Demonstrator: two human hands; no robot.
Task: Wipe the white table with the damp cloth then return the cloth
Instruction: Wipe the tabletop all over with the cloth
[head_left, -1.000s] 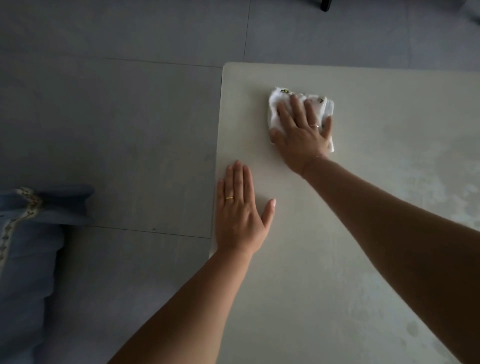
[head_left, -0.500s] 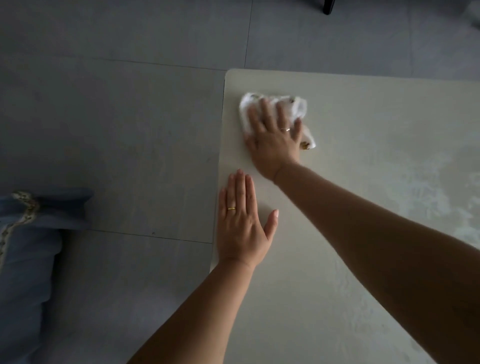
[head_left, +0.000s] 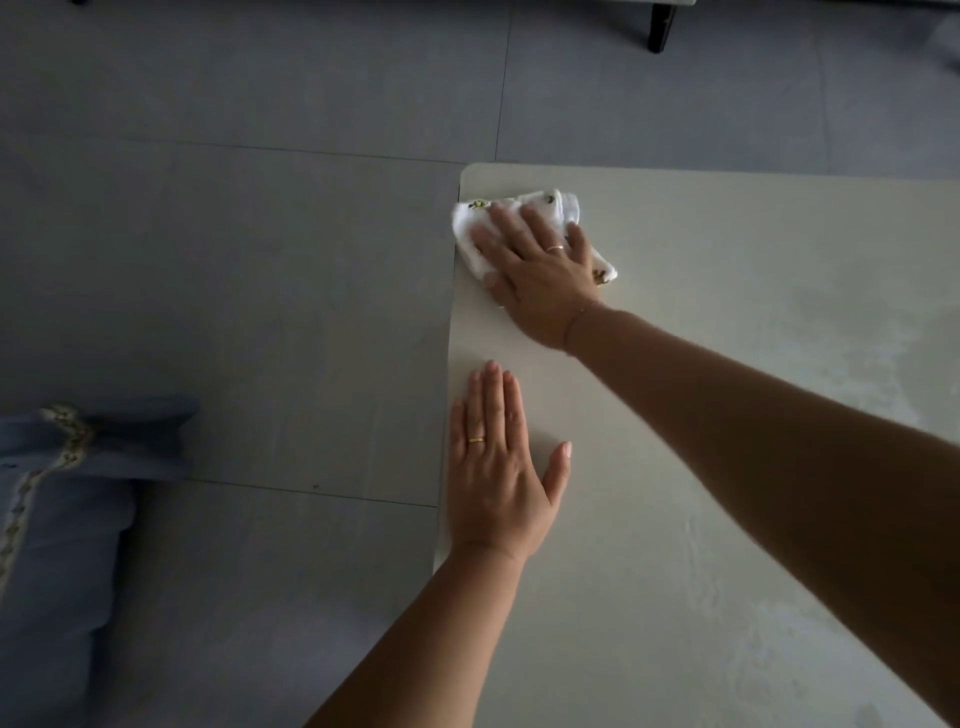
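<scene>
The white table (head_left: 727, 322) fills the right half of the view, its far left corner at the top. A crumpled white cloth (head_left: 556, 205) with small yellow marks lies at that corner, partly over the left edge. My right hand (head_left: 535, 265) presses flat on the cloth with straight, spread fingers. My left hand (head_left: 496, 467) rests flat on the table by its left edge, nearer to me, fingers straight and together. Damp streaks show on the table surface to the right.
Grey tiled floor (head_left: 234, 260) lies left of and beyond the table. A blue cushion (head_left: 57, 519) with pale trim sits at the lower left. A dark furniture leg (head_left: 660, 26) stands on the floor at the top right.
My right hand has slid the cloth leftward along the far side of the table until it reaches the left edge. My left hand has stayed flat in place.
</scene>
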